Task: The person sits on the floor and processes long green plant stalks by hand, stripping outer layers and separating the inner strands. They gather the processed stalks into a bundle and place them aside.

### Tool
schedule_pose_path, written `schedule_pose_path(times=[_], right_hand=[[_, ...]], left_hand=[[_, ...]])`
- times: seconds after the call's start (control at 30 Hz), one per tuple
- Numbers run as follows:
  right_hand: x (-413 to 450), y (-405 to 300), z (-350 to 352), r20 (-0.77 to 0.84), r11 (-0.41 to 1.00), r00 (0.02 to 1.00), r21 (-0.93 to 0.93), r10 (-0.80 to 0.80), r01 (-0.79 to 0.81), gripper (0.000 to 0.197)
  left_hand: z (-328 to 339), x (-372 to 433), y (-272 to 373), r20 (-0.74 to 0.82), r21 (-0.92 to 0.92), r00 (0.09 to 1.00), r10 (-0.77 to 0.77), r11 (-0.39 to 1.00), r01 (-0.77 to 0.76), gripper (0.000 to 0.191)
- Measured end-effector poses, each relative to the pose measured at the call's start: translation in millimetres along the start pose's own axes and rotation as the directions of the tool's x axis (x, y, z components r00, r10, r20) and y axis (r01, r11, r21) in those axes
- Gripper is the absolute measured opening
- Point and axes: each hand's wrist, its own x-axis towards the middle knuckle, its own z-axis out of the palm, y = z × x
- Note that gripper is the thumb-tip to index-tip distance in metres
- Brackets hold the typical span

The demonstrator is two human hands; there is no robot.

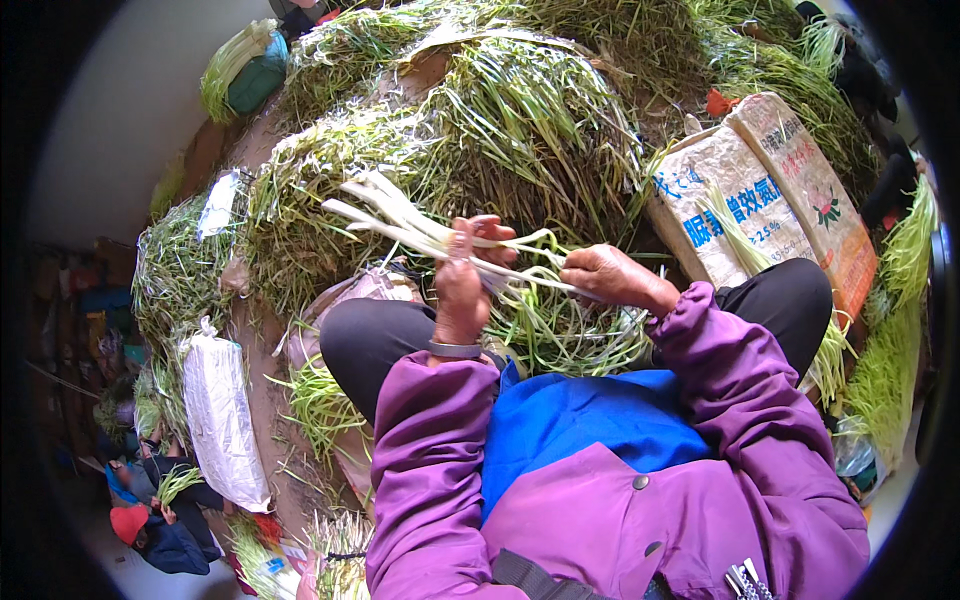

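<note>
In front of my lap, a small bundle of white-stemmed green stalks [405, 221], possibly garlic shoots, lies across my left hand [466, 274]. Its thick white ends point to the far left, past the fingers. My right hand [616, 276] is closed around the thin green ends, with the fingertips partly hidden. Below both hands, between my knees, loose green leaves [562, 330] are heaped. Beyond them rises a large pile of green and yellowed leaves [525, 142]. A few pale stalks [731, 225] rest on a flattened printed sack [690, 202] by my right knee.
A white sack [225, 420] lies on the dirt floor [259, 360] at left. Pale green stalks [322, 394] lie by my left knee, and bundled ones [892, 367] at far right. A person in a red cap [129, 523] holds stalks at lower left. Others sit at upper right.
</note>
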Motion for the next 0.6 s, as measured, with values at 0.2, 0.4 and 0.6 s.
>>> schedule_pose_path(times=[0.2,0.4,0.6], right_hand=[[1,82,2,0.158,0.884,0.893,0.148,0.422,-0.444,0.022],[-4,131,13,0.288,0.798,0.763,-0.390,0.579,-0.459,0.025],[50,129,-20,-0.130,0.918,0.961,-0.290,0.244,-0.272,0.025]], left_hand=[[-12,-17,53,0.001,-0.360,0.995,0.101,0.928,-0.094,0.043],[-47,-36,95,0.226,-0.532,0.940,0.255,0.841,-0.100,0.043],[-25,-35,81,0.255,-0.416,0.958,0.132,0.909,-0.014,0.041]])
